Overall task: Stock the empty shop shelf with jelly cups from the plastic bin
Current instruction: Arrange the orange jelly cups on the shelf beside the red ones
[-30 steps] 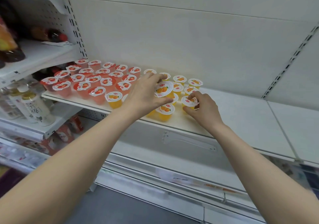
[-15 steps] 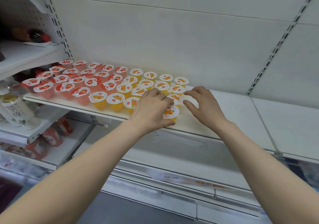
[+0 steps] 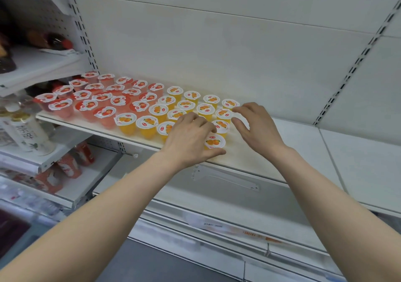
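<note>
My left hand (image 3: 191, 139) curled round the front orange jelly cup (image 3: 214, 142) (thumb at its near side) on the shelf (image 3: 249, 162); my right hand (image 3: 257, 127) hovered beside the other orange cups (image 3: 206, 108), fingers (image 3: 239, 126) spread.

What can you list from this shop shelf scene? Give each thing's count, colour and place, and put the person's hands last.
red jelly cups: about nineteen, red with white lids, left part of the shelf
orange jelly cups: about fifteen seen, orange with white lids, middle of the shelf
shelf: one, cream, right part bare
bottle: one, pale with white label, lower shelf at far left
red packets: several, red, lower left shelf
left hand: one, holds the front orange jelly cup
right hand: one, fingers loosely bent, beside the rightmost orange cups, holding nothing
</note>
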